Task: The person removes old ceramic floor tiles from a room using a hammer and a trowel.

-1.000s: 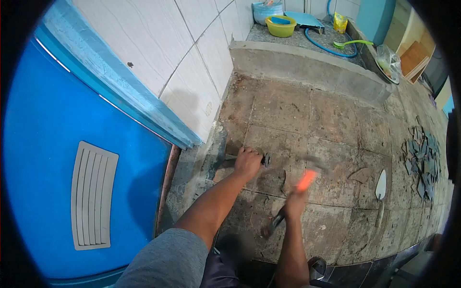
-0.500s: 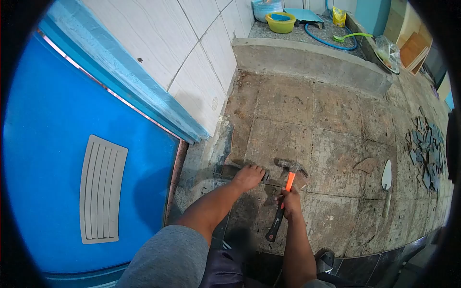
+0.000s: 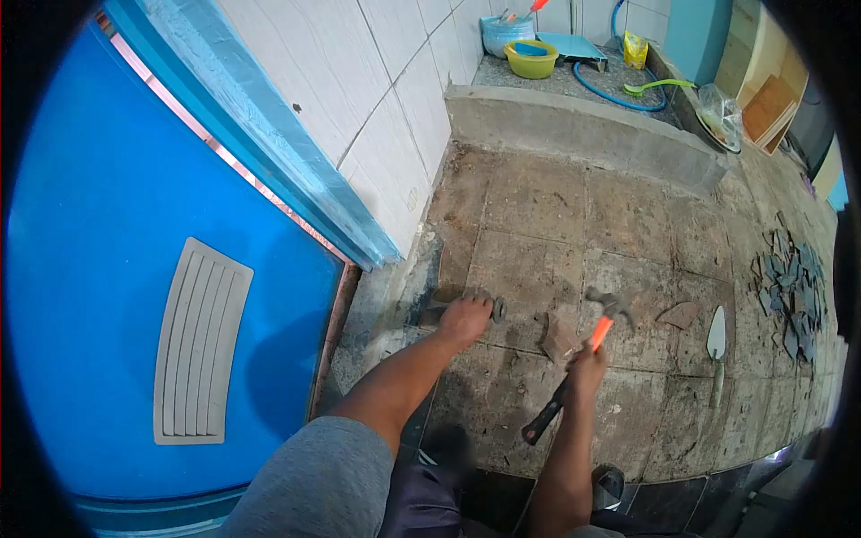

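My right hand (image 3: 587, 369) is wrapped round the orange and black handle of a claw hammer (image 3: 611, 307). The hammer's metal head is held to the right of my left hand. Low over the floor, my left hand (image 3: 466, 320) is closed on what looks like a chisel (image 3: 499, 310); its dark end pokes out past the fingers and the hand hides most of it. Between the two hands lies a broken brownish tile piece (image 3: 560, 335). Worn, stained floor tiles (image 3: 529, 269) spread around both hands.
A pointed trowel (image 3: 716, 334) and a tile shard (image 3: 678, 315) lie to the right, with a heap of dark broken tiles (image 3: 793, 291) farther off. A blue door (image 3: 99, 296) with a vent stands left. A low concrete curb (image 3: 583, 125) crosses the back, with a yellow-green basin (image 3: 532, 61) behind.
My right hand has swung the hammer to the right, away from my left hand, uncovering the tile piece between them. My left hand stays near the same spot; the view has shifted slightly.
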Tool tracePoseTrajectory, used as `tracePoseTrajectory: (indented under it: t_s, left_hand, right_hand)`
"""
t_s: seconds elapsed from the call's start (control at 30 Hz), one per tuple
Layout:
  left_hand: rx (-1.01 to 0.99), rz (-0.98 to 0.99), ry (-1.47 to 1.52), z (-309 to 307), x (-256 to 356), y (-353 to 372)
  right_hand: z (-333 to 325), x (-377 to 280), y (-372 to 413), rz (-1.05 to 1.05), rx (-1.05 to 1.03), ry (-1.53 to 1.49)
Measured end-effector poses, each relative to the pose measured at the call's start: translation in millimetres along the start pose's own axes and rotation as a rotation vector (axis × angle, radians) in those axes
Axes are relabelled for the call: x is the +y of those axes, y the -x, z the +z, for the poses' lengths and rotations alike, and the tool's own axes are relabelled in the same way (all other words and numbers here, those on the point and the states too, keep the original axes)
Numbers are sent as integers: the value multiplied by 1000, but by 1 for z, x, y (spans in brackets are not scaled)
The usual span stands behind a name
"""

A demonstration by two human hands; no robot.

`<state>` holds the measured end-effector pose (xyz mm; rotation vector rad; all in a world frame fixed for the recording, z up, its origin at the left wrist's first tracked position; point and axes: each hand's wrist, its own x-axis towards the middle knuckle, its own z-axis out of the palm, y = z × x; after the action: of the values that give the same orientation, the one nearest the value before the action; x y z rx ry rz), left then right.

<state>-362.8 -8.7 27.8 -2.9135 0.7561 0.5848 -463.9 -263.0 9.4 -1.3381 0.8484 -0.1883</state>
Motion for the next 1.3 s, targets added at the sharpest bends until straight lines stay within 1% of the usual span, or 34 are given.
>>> tracePoseTrajectory:
  t_s: [0.03, 0.13, 0.17, 0.23, 0.27, 0.3, 0.33, 0.37, 0.43, 0.53, 0.63, 0.67, 0.73, 0.83, 0.93, 0.97, 1.03, 1.07, 1.13, 1.17, 1.23, 1.3]
  left_hand:
    - [-22, -27, 3, -3, -1, -2]
    - [17, 4, -46, 2, -6, -8]
    - [32, -2, -48, 7, -8, -10]
    - [65, -16, -46, 14, -8, -12]
    - [51, -16, -52, 14, -6, -13]
    - [37, -16, -57, 6, -4, -10]
    - [22, -15, -64, 2, -2, -9]
    - [31, -15, -67, 2, -2, -10]
    - [46, -9, -78, 4, 0, -12]
    - [-34, 83, -195, 9, 6, -5]
    - [-106, 49, -137, 3, 9, -3]
    - [-83, 34, -141, 10, 9, -6]
    - [-33, -5, -148, 30, 6, -10]
    - [-13, -12, -107, 42, 4, -13]
    - [-65, -31, -71, 23, 6, -5]
    - [-80, -32, -64, 17, 6, -3]
    - [-106, -26, -52, 8, 6, 0]
    - [-68, -29, -60, 15, 4, -2]
    - [7, -34, -82, 27, -1, -5]
    - [-20, -41, -82, 33, -3, -7]
    - [-74, -68, -75, 29, -5, -5]
    - [-112, -84, -70, 18, -4, 2]
  right_hand:
    - [-4, -13, -7, -48, 46, -23]
    - [-12, -47, -8, -106, 232, -152]
    - [-11, -48, -8, -182, 284, -163]
    - [4, -41, 3, -201, 390, -167]
    - [11, -31, 8, -212, 445, -167]
    - [14, 6, 4, -300, 468, 48]
    - [30, 20, 23, -313, 385, 44]
    - [38, 72, 15, -284, 331, 272]
    - [53, 79, 39, -248, -151, 692]
    - [59, 61, 52, -116, -304, 556]
    - [57, 73, 50, -9, -314, 441]
    - [53, 74, 46, 31, -292, 396]
    - [48, 52, 48, 106, -255, 309]
    - [37, 68, 23, 65, -41, 51]
    - [38, 65, 18, 1, 248, -70]
    - [44, 67, 24, -40, 379, 3]
    - [60, 90, 49, -113, 329, 229]
    - [63, 103, 58, -148, 307, 342]
    - [66, 110, 66, 35, -301, 547]
    - [69, 113, 67, 141, -299, 499]
    - [76, 89, 78, 349, -306, 407]
    - [71, 83, 82, 383, -307, 221]
